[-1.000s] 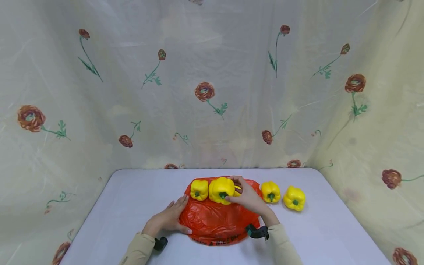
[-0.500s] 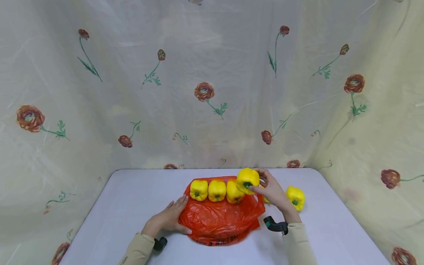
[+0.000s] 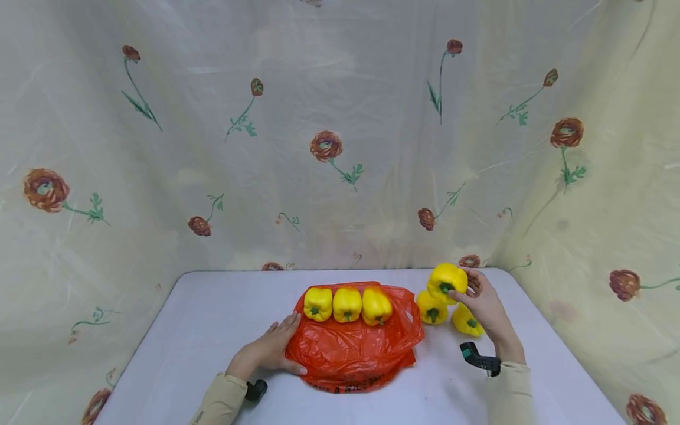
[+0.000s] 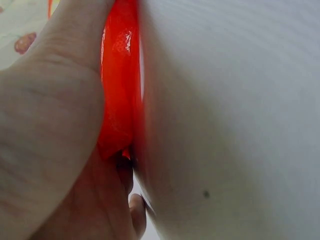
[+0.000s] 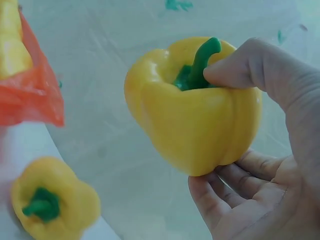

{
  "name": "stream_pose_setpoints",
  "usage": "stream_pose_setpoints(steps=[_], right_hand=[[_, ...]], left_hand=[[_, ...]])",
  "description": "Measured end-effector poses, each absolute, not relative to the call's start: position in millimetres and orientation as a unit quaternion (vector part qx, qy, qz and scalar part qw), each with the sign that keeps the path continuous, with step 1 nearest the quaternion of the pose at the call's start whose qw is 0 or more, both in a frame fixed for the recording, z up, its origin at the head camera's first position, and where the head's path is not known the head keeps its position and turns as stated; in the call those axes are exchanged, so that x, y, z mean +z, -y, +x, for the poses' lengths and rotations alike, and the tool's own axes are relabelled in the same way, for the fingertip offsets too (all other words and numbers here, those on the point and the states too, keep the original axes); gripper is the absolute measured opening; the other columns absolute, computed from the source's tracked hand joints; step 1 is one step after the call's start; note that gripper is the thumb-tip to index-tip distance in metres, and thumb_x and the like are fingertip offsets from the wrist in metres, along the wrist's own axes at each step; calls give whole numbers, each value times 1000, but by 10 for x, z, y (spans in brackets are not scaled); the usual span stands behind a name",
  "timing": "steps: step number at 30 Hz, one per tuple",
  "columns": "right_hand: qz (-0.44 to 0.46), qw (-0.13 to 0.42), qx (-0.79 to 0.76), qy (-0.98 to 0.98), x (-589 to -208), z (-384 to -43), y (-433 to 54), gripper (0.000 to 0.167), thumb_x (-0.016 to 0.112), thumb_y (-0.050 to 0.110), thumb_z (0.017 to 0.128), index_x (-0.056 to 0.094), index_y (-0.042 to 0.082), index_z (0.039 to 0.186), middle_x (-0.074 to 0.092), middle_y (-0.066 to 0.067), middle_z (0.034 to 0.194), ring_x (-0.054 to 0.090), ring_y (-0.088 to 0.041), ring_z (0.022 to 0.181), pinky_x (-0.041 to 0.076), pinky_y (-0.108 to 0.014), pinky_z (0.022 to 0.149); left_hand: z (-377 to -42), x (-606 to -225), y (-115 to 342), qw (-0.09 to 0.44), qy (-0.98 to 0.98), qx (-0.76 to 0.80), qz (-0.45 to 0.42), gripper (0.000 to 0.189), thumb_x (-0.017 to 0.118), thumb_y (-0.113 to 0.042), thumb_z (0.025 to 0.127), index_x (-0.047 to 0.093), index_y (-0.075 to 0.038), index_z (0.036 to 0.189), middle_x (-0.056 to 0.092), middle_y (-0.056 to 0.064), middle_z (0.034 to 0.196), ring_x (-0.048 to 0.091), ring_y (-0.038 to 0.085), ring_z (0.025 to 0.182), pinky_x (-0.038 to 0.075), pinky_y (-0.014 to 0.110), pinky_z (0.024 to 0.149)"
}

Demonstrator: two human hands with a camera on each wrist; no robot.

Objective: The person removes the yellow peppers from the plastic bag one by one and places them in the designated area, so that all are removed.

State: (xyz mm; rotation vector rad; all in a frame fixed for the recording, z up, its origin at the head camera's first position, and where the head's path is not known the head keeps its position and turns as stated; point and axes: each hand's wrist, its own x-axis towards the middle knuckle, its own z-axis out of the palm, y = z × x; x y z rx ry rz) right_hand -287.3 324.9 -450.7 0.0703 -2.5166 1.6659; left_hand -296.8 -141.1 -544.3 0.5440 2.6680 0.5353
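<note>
A yellow bell pepper (image 3: 446, 278) is held up above the table's right side by my right hand (image 3: 487, 307). In the right wrist view the thumb presses beside the green stem of this bell pepper (image 5: 195, 125), and the fingers support it from beneath. My left hand (image 3: 271, 349) rests with extended fingers along the left edge of a red plastic bag (image 3: 350, 354). Three more yellow peppers sit in a row at the bag's far side, the middle pepper (image 3: 347, 306) among them. From the left wrist, the bag (image 4: 119, 90) appears alongside the palm.
Two yellow peppers stand on the white table right of the bag: a nearer-to-bag pepper (image 3: 431, 310) and an outer pepper (image 3: 467, 321), both below the raised one. A flower-printed curtain (image 3: 340, 236) surrounds the table (image 3: 223, 301) at the back and sides.
My right hand has carried its pepper from over the bag up and rightward, past the bag's right edge, uncovering the third pepper in the row. The left hand stays in place.
</note>
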Motion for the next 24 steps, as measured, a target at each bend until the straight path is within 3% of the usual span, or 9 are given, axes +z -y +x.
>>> stream_pose_setpoints(steps=[9, 24], right_hand=[[-32, 72, 566, 820, -4580, -2811, -3603, 82, 63, 34, 94, 14, 1, 152, 23, -20, 153, 29, -31, 134, 28, -53, 116], [-139, 78, 617, 771, -4846, -2721, -4022, 84, 61, 25, 95, 6, 1, 153, 13, -21, 154, 22, -30, 134, 16, -47, 121]], left_hand=[[-2958, -5430, 1409, 180, -944, 194, 199, 125, 75, -65, 67, 9, -7, 156, 8, 11, 163, 9, 29, 151, 10, 52, 122], [-2940, -5442, 1405, 184, -946, 192, 187, 124, 75, -66, 66, 10, -8, 156, 9, 11, 163, 10, 29, 151, 10, 52, 122]])
